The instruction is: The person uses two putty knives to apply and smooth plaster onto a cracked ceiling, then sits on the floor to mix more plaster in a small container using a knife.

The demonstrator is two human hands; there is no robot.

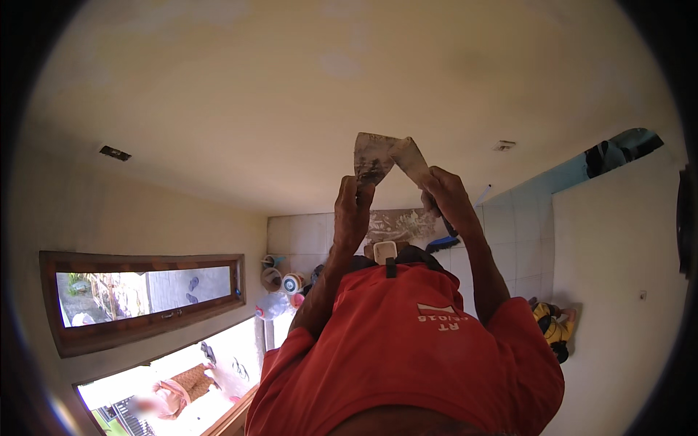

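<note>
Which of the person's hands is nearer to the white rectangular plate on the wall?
Right. In the picture, the right hand, gripping a flat grey metal scraper, is below and left of the plate; the left hand is farther left.

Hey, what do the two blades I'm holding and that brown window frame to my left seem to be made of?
Left blade and right blade: probably thin steel with a dull, dirty finish; both are flat, greyish and blotched. Window frame: likely wood, perhaps stained or varnished, judging by its dark brown colour and thick rails.
</note>
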